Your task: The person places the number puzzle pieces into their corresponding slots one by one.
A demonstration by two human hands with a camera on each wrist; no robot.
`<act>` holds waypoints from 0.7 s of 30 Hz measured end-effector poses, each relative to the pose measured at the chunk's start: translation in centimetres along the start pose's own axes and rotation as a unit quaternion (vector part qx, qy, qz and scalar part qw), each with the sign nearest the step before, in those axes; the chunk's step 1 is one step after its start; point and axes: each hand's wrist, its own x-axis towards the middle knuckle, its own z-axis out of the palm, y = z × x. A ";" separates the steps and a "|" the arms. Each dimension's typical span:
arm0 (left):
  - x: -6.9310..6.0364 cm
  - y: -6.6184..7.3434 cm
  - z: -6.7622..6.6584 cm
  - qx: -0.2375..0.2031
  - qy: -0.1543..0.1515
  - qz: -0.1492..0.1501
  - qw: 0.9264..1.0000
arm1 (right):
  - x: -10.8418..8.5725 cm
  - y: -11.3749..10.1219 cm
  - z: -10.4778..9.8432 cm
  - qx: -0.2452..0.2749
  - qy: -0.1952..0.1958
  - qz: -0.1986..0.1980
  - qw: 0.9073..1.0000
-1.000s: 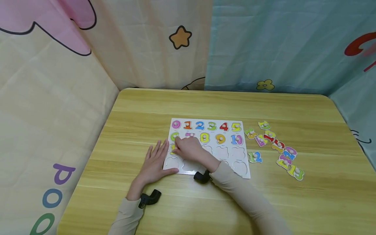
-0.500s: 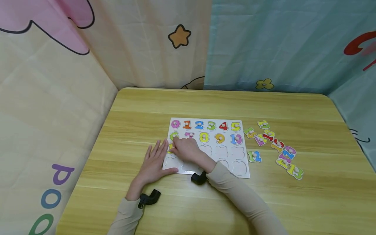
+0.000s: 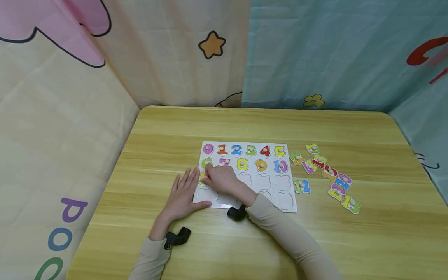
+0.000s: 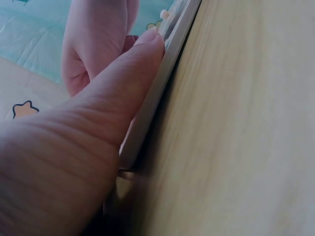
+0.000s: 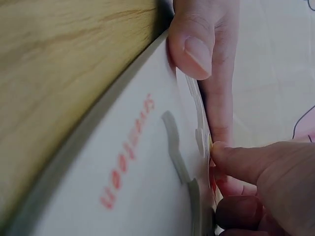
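A white number puzzle board (image 3: pixel 254 182) lies on the table, with knobbed pieces from 0 to 10 in its two upper rows. My left hand (image 3: pixel 180 198) lies flat at the board's left edge, fingers straight, thumb on its near edge. My right hand (image 3: pixel 224 179) reaches over the board with curled fingers. It pinches a yellow number puzzle piece (image 3: pixel 201 179) at the left end of the third row; fingers hide most of that piece. In the right wrist view, the right thumb (image 5: pixel 241 160) touches it, beyond the printed word "seventeen" (image 5: pixel 129 152).
Right of the board lie several loose number pieces, among them a 12 (image 3: pixel 302 187), a 15 (image 3: pixel 329 172) and a 13 (image 3: pixel 350 204). Bare recesses show in the lower rows. Printed curtains (image 3: pixel 189 74) hang behind the wooden table (image 3: pixel 392 163).
My right hand and wrist have shifted slightly left, staying at the same yellow piece. The left hand stays in place. The whole view has drifted slightly.
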 end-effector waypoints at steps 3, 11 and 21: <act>0.0 0.0 0.0 -0.004 0.000 0.000 1.000 | -0.2 0.3 -0.2 0.013 -0.006 -0.001 1.000; -0.1 0.1 -0.1 -0.013 -0.006 -0.012 1.000 | -2.5 2.8 -2.7 0.081 0.011 0.020 0.996; 0.1 0.1 -0.1 -0.019 -0.009 -0.009 1.000 | -8.7 10.4 -6.4 0.113 0.103 0.110 0.982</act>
